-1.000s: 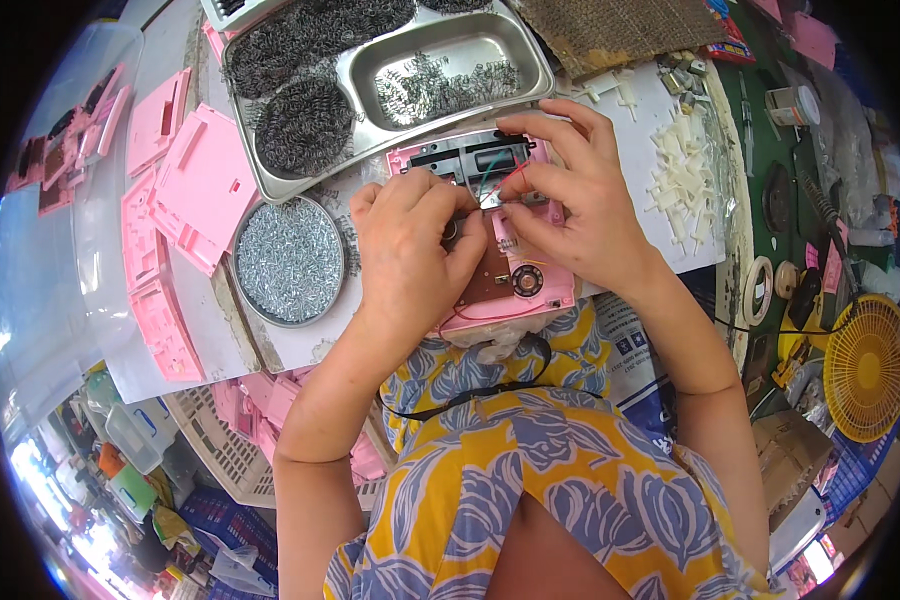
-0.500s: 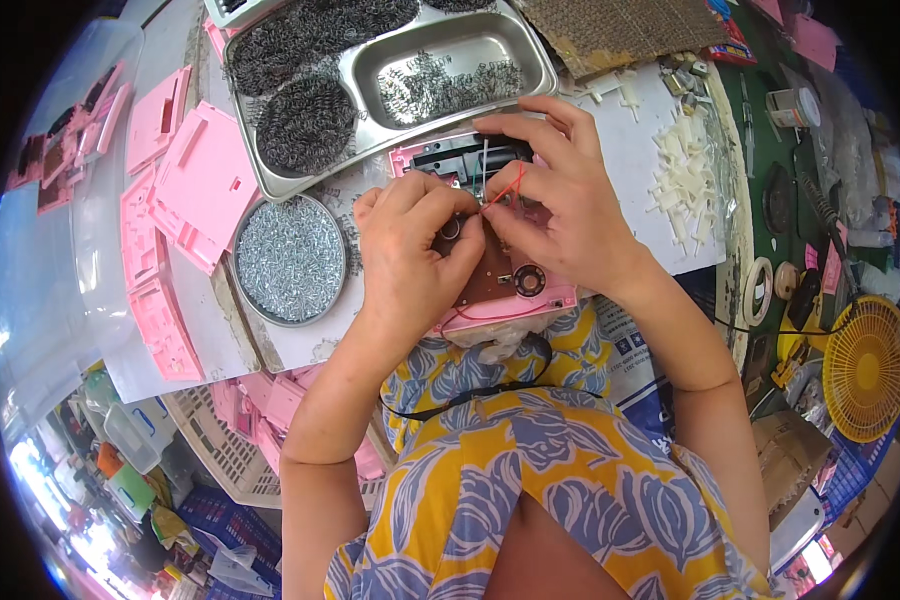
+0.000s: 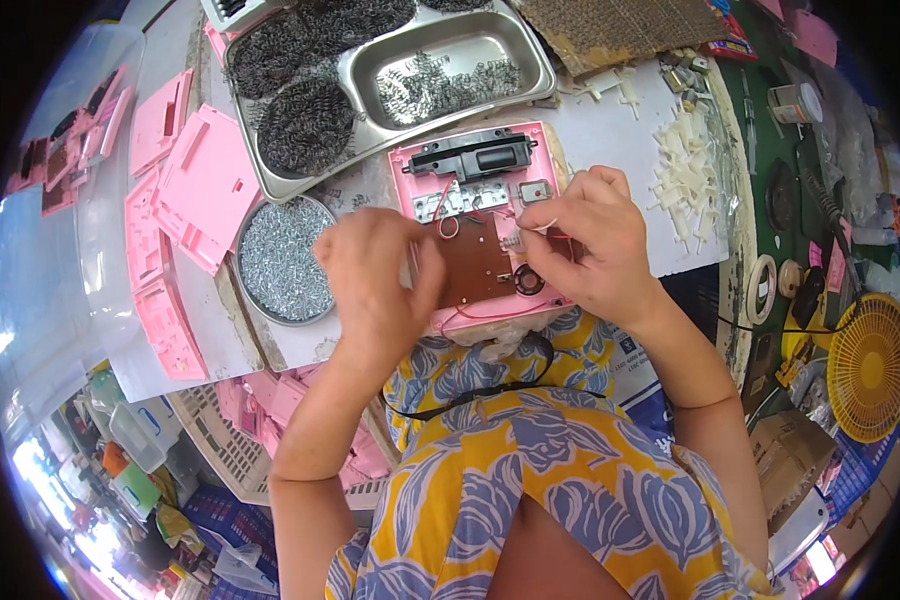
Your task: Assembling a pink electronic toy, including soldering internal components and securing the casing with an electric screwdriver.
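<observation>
An opened pink plastic casing (image 3: 543, 150) lies in front of me, holding a brown circuit board (image 3: 467, 275), a black slotted part (image 3: 480, 155), a metal strip, a small square metal part (image 3: 535, 193) and a round black part (image 3: 528, 280). Thumb and forefinger of my right hand (image 3: 600, 245) are closed on a thin white wire (image 3: 542, 227) above the casing's right side. A red wire shows by those fingers. My left hand (image 3: 375, 280) hovers at the board's left edge, its curled fingers smeared by motion. Whether it holds anything is unclear.
Beyond the casing stands a metal tray (image 3: 452, 75) of small springs. A round dish (image 3: 285, 262) of screws and pink panels (image 3: 205, 180) lie left. White plastic pieces (image 3: 685, 180) are heaped right, near a yellow fan guard (image 3: 868, 367). A crate (image 3: 215, 440) of pink parts stands lower left.
My hands have parted: the left moved left and down, the right moved right and down. The board and metal strip between them are now uncovered.
</observation>
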